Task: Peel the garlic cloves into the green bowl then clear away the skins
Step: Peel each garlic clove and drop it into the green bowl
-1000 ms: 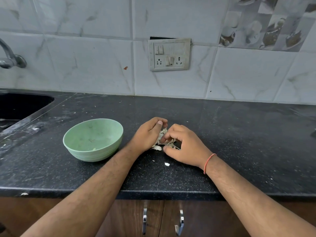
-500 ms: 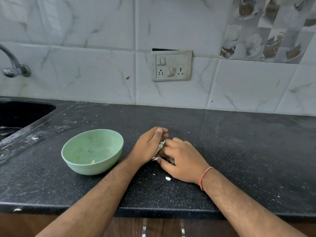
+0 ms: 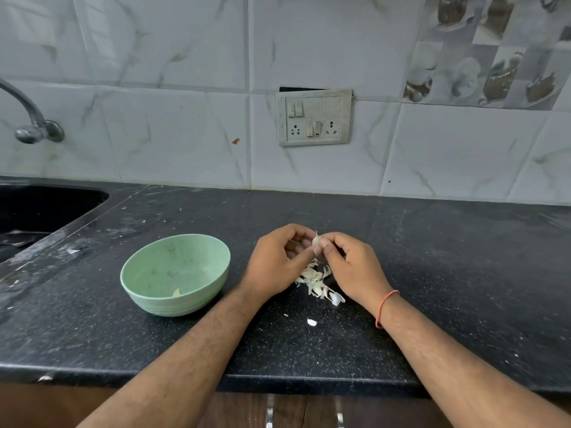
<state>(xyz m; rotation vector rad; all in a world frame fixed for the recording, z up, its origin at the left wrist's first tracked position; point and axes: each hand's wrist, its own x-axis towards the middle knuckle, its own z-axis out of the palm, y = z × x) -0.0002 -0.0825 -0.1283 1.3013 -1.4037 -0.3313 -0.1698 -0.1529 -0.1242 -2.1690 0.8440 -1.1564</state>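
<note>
A pale garlic clove is held above the black counter, pinched between the fingertips of my left hand and my right hand. Below the hands a small heap of garlic skins and cloves lies on the counter. One stray skin flake lies nearer the front edge. The green bowl stands upright to the left of my left hand, with a peeled clove inside near its front wall.
The black sink is sunk into the counter at far left, with a metal tap above it. A switch and socket plate sits on the tiled wall. The counter's front edge runs above cabinet doors.
Both hands have lifted off the heap on the counter and now hold one clove up between them, uncovering the skins that lay beneath.
</note>
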